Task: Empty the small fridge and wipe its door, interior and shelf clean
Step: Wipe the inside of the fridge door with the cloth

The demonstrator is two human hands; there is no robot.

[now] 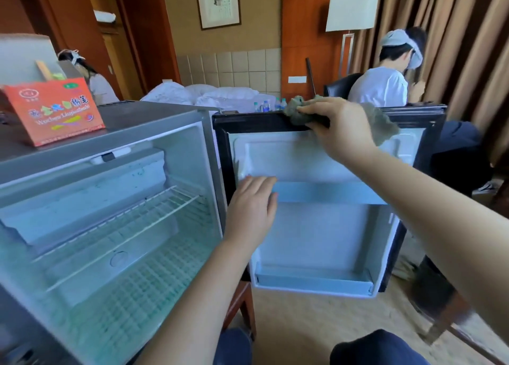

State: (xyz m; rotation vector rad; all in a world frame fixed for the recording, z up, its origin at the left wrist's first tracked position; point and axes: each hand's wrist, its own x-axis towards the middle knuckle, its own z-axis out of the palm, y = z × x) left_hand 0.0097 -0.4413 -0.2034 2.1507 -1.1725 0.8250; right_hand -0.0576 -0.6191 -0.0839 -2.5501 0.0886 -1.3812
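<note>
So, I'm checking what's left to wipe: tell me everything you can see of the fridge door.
The fridge door stands swung open to the right of the cabinet, inner side facing the camera. A black frame surrounds a white, plastic-looking liner with a middle shelf rail and a bottom bin, both showing nothing inside. The right hand holds a grey-green cloth on its top edge; the left hand rests open on the liner's left side, by the rail.
</note>
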